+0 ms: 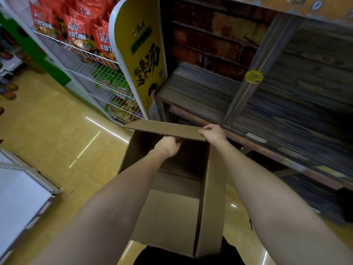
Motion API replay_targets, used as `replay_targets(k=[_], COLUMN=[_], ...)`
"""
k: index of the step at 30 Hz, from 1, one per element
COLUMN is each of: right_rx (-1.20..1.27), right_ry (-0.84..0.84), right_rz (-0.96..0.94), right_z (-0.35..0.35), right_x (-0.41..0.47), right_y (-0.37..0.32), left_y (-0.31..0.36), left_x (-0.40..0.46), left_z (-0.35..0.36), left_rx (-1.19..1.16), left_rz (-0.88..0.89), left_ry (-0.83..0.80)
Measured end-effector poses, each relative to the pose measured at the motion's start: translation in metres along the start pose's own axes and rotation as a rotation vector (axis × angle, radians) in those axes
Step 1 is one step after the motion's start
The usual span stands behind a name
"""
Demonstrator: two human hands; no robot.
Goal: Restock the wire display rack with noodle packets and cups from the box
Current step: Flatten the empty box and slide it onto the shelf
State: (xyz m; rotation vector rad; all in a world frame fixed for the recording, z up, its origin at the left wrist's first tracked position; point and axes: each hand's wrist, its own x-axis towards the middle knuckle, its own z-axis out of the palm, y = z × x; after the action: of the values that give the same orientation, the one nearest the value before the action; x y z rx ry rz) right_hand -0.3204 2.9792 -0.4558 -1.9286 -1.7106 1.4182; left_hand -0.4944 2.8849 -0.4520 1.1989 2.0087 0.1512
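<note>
The box [172,197] sits at 6 o'clock on the floor, looking empty inside, while the rack [91,73] stands at 10 o'clock with packets [80,33] on it. The left hand [169,145] curls over the far wall's edge under the flap [168,129], and the right hand [212,131] pinches that flap's corner. Lifted by one thin flap, the cardboard could tear or the box swing into the shelf [200,92] at 1 o'clock.

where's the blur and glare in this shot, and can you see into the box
Head view: the wooden shelving on the right is smeared by motion blur; white light streaks glare on the glossy floor; wide-angle distortion bends the wire display rack. The cardboard box interior is in deep shadow near the left hand, with no contents showing; the right hand on the flap is sharp.
</note>
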Motion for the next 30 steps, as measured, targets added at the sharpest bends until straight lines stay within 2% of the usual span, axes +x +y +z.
replay_targets(k=[6, 10, 17, 24, 30], right_rx=[-0.304, -0.458, -0.614, -0.716, -0.622], right_ry=[0.135, 0.163, 0.119, -0.156, 0.041], right_rz=[-0.100, -0.123, -0.171, -0.067, -0.143], right_z=[0.028, 0.050, 0.083, 0.098, 0.087], right_x=[-0.027, -0.042, -0.072, -0.086, -0.103], right_y=[-0.002, -0.002, 0.012, 0.038, 0.030], left_y=[-0.026, -0.045, -0.067, -0.073, -0.069], left_x=[-0.020, -0.033, -0.041, -0.049, -0.060], left_z=[0.009, 0.009, 0.004, 0.010, 0.014], left_rx=[0.126, 0.125, 0.185, 0.190, 0.206], left_rz=[-0.016, 0.003, 0.085, 0.135, 0.187], left_ry=[-0.185, -0.236, -0.105, -0.091, -0.081])
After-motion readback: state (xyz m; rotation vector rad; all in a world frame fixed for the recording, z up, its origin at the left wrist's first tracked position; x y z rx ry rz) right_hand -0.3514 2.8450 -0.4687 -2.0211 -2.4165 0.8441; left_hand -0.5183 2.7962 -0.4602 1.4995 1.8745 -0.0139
